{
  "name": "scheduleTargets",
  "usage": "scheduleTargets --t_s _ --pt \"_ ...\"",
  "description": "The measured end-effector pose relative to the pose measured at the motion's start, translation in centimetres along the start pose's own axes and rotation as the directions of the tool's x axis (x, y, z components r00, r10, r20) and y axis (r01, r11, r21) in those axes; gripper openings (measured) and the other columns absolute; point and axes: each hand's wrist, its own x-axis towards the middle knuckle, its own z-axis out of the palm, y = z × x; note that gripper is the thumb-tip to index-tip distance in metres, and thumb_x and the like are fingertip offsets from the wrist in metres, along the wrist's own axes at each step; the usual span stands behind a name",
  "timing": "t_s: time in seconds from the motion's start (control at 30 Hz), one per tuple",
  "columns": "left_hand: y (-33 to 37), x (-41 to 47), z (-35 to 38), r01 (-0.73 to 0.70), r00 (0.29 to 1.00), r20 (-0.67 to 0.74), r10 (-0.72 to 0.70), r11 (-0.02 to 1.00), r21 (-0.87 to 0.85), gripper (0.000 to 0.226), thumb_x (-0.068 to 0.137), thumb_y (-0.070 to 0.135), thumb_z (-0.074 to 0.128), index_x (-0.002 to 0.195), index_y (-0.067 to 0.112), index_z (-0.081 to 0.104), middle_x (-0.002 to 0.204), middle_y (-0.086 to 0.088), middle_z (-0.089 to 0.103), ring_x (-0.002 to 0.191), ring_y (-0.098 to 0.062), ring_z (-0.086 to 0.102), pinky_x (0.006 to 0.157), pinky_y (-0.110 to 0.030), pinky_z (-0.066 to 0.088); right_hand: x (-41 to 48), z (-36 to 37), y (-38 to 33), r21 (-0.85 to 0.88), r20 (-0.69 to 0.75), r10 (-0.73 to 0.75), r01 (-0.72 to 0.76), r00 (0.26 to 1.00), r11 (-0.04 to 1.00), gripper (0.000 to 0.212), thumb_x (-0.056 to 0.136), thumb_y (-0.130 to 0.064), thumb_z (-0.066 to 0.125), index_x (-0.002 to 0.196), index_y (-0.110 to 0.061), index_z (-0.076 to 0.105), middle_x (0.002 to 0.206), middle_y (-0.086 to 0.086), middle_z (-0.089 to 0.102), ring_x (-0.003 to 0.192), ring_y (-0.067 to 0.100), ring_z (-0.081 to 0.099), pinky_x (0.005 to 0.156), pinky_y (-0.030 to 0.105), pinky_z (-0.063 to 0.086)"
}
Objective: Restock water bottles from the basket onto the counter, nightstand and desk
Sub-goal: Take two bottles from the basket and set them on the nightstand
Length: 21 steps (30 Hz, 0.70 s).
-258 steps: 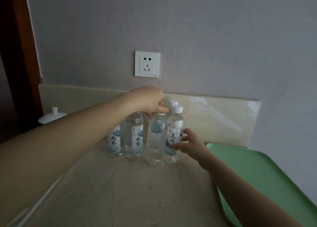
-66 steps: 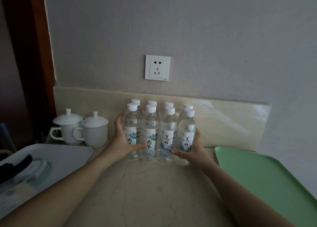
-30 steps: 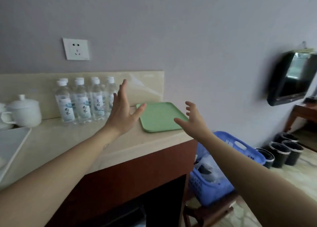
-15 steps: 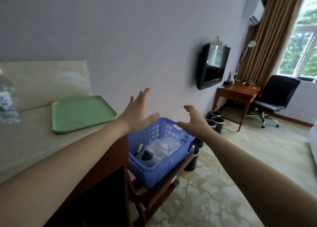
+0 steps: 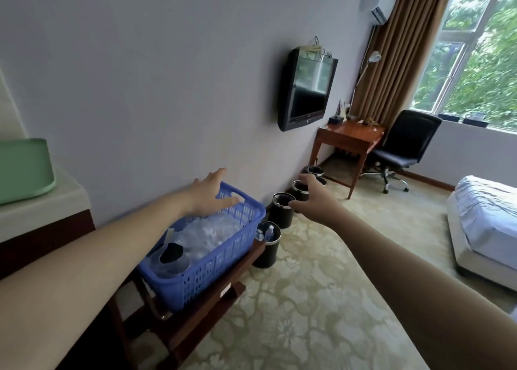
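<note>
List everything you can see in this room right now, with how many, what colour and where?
basket: one, blue, on a dark wooden rack beside the counter, holding clear plastic-wrapped items
wooden rack: one, dark brown, under the basket
tray: one, green, on the counter at far left
counter: one, pale top, left edge
bins: at least four, black, on the floor along the wall
TV: one, black, on the wall
desk: one, reddish wood, by the window
chair: one, black, at the desk
curtain: brown, beside the window
bed: one, white, right edge
left hand: open, over the basket's far rim
right hand: open, empty, right of the basket
</note>
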Motion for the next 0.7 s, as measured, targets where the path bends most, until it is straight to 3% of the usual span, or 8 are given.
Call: scheduleTargets --t_s 0.3,0.5,0.7 --pt "-1.6 7.2 1.5 0.073 0.996 0.044 -0.073 0.997 -0.005 0.091 0.094 0.058 0.046 0.155 0.015 -0.005 0.164 -0.005 0.003 0.148 -0.023 0.018 0.119 -0.039 -0.002 7.6 2.4 2.4 0.0 0.066 -0.032 0.032 0.997 0.999 0.076 0.083 -0.023 0.068 0.147 -0.012 0.029 0.146 0.012 0.043 0.128 0.028 0.047 0.102 0.033 0.039" --pt "-5.7 13.0 0.6 0.18 0.976 0.133 -0.173 0.982 -0.048 0.097 0.09 0.061 0.05 0.155 0.02 -0.009 0.164 -0.003 0.001 0.15 -0.024 0.01 0.119 -0.038 0.009 15.2 5.3 1.8 0.004 0.133 -0.071 0.071 0.989 0.997 0.078 0.084 -0.024 0.068 0.148 -0.013 0.026 0.149 0.01 0.04 0.131 0.028 0.042 0.101 0.033 0.037" --pt "-10.0 18.1 -1.2 0.221 0.97 0.123 -0.211 0.972 -0.08 0.094 0.092 0.058 0.05 0.155 0.02 -0.008 0.164 0.0 0.0 0.149 -0.021 0.015 0.122 -0.039 0.01 23.8 8.5 0.2 -0.055 0.252 -0.095 0.112 0.963 0.992 0.079 0.085 -0.027 0.069 0.149 -0.013 0.024 0.15 0.01 0.039 0.13 0.03 0.045 0.104 0.037 0.039"
